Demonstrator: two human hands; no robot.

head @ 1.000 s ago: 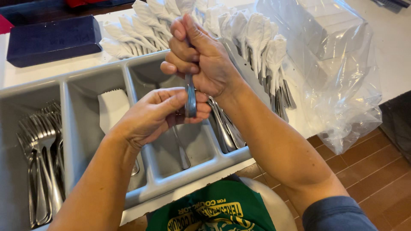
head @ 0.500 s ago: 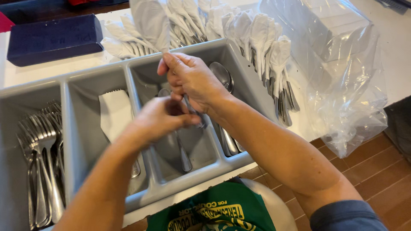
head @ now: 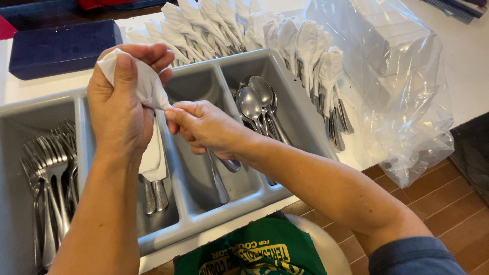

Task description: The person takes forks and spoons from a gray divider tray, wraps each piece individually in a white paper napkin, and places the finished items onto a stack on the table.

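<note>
Big grey cutlery tray (head: 300, 119) fills the table, forks (head: 48, 173) in its far-left bin, spoons (head: 257, 102) in the right one. Behind it, a row of napkin-wrapped cutlery bundles (head: 300, 43), and a clear plastic bag (head: 402, 76) off to the right. Over the tray, left hand (head: 119, 109) fingers closed around a white napkin (head: 150, 97). Right hand (head: 204, 127) pinches the napkin's edge, with a utensil handle (head: 229, 164) poking out beneath the palm.

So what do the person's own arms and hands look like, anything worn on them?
Both hands, the left hand and right hand, are bare: no gloves, rings or watch show. The forearms are uncovered too. Only the right arm has a dark blue sleeve near the upper arm.
</note>
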